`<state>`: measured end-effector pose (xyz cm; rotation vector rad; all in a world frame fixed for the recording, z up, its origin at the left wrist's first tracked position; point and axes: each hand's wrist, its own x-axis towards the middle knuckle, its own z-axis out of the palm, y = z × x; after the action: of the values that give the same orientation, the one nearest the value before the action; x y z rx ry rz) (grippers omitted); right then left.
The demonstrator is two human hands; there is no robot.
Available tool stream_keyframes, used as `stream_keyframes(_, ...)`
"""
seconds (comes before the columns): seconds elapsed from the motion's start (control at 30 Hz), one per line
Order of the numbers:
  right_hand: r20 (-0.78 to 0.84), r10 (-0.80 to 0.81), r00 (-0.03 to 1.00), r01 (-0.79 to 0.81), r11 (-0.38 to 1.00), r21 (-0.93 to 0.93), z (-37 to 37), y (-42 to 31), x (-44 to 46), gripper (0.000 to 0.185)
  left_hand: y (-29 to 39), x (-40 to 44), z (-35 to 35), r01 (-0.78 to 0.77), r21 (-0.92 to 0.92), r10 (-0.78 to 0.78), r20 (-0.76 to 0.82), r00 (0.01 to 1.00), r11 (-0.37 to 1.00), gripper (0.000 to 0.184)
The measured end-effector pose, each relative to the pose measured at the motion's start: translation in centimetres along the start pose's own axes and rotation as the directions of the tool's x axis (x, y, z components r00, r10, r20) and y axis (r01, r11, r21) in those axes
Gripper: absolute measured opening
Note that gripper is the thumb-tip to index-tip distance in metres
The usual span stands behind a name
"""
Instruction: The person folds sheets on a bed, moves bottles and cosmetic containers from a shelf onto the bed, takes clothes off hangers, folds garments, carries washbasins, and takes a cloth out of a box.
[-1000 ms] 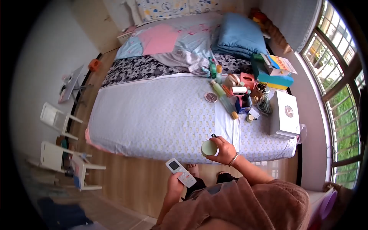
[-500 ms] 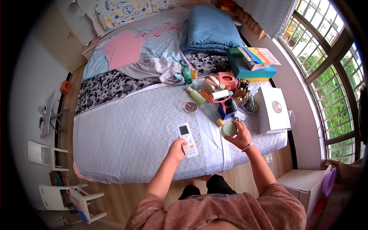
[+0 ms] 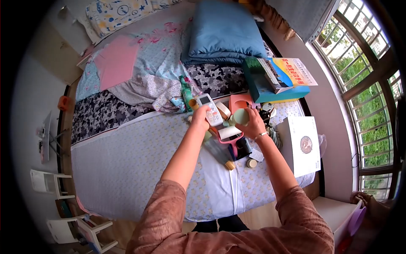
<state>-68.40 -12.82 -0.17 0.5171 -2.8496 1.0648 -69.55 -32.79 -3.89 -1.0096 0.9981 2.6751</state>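
The left hand [image 3: 200, 119] is closed around a white air-conditioner remote control [image 3: 214, 116], its screen end pointing away from the body. The right hand [image 3: 255, 125], with a bracelet [image 3: 262, 134] at the wrist, grips a pale green round container [image 3: 241, 117] between thumb and fingers. Both held things are over the cluster of toiletries on the bed [image 3: 135, 169], near each other but apart (whether either touches what lies below, I cannot tell).

Just below them on the bed is a pink-handled lint roller [image 3: 229, 133]; nearer the body lie a clear bluish bottle [image 3: 218, 151] with a gold cap and a small lidded jar [image 3: 252, 163]. A green bottle [image 3: 186, 94] lies beyond the left hand, and a coral box [image 3: 239, 100] is just past the container.

To the right stands a white box [image 3: 301, 146] with a round emblem. Farther out, a book [image 3: 294, 72] rests on a teal box [image 3: 259, 89], near a folded blue quilt [image 3: 226, 34].
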Motion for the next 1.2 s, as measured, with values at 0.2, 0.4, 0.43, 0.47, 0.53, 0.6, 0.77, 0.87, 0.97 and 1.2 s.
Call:
stream_keyframes(0.2, -0.006, 0.071, 0.997, -0.071, 0.997, -0.001, 3.3, 4.0, 6.3, 0.058, 1.0, 9.1, 2.6, -0.105, -0.035, 0.102, -0.083, 0.991, 0.994, 0.025)
stream_keyframes(0.4, -0.036, 0.112, 0.993, -0.113, 0.993, -0.016, 7.3, 7.2, 11.3, 0.061, 0.6, 16.5, 2.1, -0.139, -0.021, 0.133, -0.182, 0.974, 0.99, 0.026)
stream_keyframes(0.43, -0.058, 0.119, 0.991, -0.12, 0.993, -0.009, 8.1, 7.6, 12.0, 0.062, 0.4, 17.5, 1.8, -0.139, -0.016, 0.133, -0.209, 0.969, 0.99, 0.027)
stream_keyframes(0.47, -0.08, 0.123, 0.989, -0.124, 0.992, -0.003, 8.9, 7.9, 12.8, 0.062, 0.3, 18.5, 1.5, -0.146, -0.045, 0.13, -0.257, 0.958, 0.988, 0.029)
stream_keyframes(0.53, -0.139, 0.108, 0.984, -0.108, 0.994, 0.009, 10.3, 8.3, 14.3, 0.061, 0.0, 20.4, 0.5, -0.166, -0.046, 0.148, -0.263, 0.953, 0.985, 0.036)
stream_keyframes(0.6, -0.196, 0.108, 0.975, -0.108, 0.994, 0.011, 11.5, 8.7, 15.6, 0.059, -0.6, 21.6, -0.2, -0.196, -0.001, 0.187, -0.282, 0.941, 0.981, 0.039)
stream_keyframes(0.77, -0.064, 0.153, 0.986, -0.156, 0.986, -0.055, 13.5, 9.5, 17.5, 0.062, -1.7, 23.1, -0.7, -0.241, 0.12, 0.265, -0.273, 0.925, 0.963, 0.041)
stream_keyframes(0.87, -0.021, 0.132, 0.991, -0.134, 0.986, -0.096, 15.1, 10.6, 18.2, 0.062, -2.1, 23.4, -0.7, -0.23, 0.112, 0.252, -0.263, 0.931, 0.967, 0.036)
stream_keyframes(0.97, 0.007, 0.114, 0.993, -0.112, 0.988, -0.101, 16.5, 11.7, 19.0, 0.053, -2.3, 24.2, -0.9, -0.214, 0.092, 0.228, -0.189, 0.955, 0.973, 0.039)
stream_keyframes(1.2, 0.085, 0.188, 0.979, -0.176, 0.976, -0.129, 17.9, 12.3, 19.9, 0.051, -2.7, 25.1, -1.5, -0.223, 0.243, 0.263, -0.146, 0.954, 0.944, 0.044)
